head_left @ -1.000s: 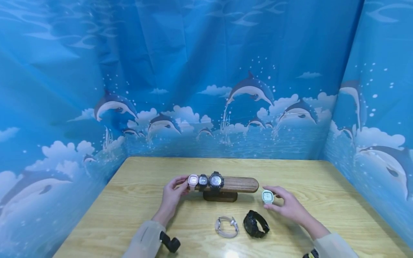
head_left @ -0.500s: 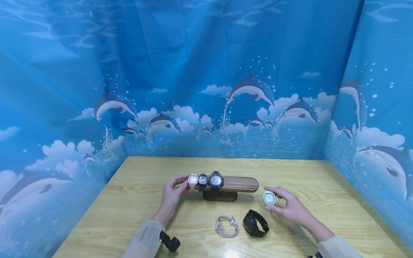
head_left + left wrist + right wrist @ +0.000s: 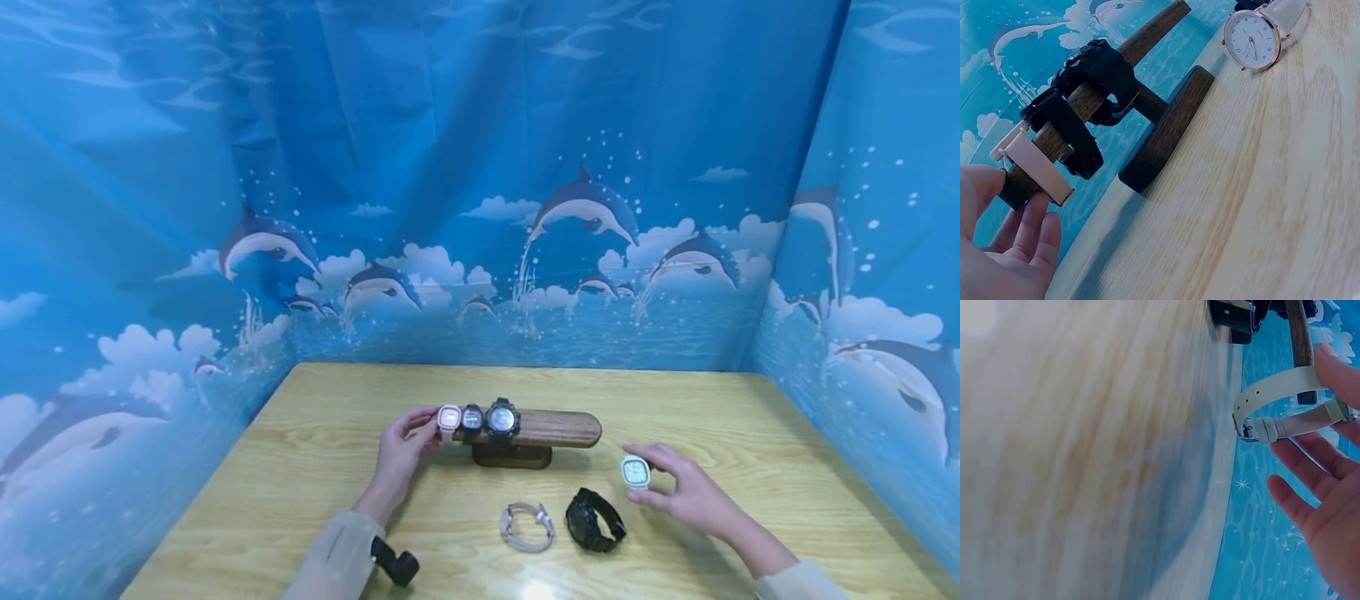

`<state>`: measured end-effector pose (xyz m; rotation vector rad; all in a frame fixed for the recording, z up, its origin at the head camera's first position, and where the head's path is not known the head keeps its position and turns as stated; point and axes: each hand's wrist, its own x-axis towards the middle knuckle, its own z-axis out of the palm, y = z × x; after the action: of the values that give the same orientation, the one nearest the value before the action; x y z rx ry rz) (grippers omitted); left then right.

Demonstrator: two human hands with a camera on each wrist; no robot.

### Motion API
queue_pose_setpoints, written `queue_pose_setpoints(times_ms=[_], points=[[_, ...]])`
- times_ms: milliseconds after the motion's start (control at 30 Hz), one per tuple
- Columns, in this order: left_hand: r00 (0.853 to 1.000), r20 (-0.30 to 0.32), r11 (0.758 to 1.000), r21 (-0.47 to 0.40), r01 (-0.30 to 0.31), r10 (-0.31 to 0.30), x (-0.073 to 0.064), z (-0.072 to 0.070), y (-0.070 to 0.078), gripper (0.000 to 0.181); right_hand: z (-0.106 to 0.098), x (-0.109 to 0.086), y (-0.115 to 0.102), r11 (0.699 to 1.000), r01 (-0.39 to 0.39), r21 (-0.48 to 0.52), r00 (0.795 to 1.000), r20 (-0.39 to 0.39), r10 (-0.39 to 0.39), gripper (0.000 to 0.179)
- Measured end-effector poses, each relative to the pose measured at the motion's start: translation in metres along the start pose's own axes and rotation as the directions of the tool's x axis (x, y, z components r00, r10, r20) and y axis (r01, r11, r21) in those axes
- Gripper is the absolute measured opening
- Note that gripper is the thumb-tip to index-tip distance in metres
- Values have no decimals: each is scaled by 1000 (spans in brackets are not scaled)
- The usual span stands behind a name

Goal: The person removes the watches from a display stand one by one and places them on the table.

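Note:
My left hand (image 3: pixel 399 454) grips the left end of a wooden watch stand (image 3: pixel 558 427). In the left wrist view its thumb lies at the bar's end, fingertips under it against the strap of a pink watch (image 3: pixel 1036 164). Beside that, a small black watch (image 3: pixel 472 419) and a larger black watch (image 3: pixel 502 420) sit round the bar; its right part is bare. My right hand (image 3: pixel 690 492) pinches a pale green square watch (image 3: pixel 636 472) in the air, right of the stand. The right wrist view shows its pale strap (image 3: pixel 1279 386) buckled in a loop.
On the wooden table (image 3: pixel 315 483), in front of the stand, lie a white-strapped watch (image 3: pixel 507 523) with a round dial and a big black watch (image 3: pixel 582 521). A blue dolphin-print curtain (image 3: pixel 465 183) encloses the table's back and sides.
My right hand has moved right and toward me with the pale green watch, away from the stand's right end. My left hand has stayed in place.

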<state>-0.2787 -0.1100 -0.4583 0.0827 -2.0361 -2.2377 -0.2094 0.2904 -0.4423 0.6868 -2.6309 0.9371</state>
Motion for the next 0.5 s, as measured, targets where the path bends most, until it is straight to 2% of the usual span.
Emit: queue_pose_setpoints(times_ms=[300, 500], points=[[1000, -2, 1000, -2, -12, 12, -2, 1, 1, 31, 1, -6, -6, 999, -33, -8, 999, 43, 34, 55], [1000, -8, 1000, -13, -14, 14, 0, 1, 0, 30, 0, -9, -8, 1000, 16, -9, 999, 51, -16, 53]])
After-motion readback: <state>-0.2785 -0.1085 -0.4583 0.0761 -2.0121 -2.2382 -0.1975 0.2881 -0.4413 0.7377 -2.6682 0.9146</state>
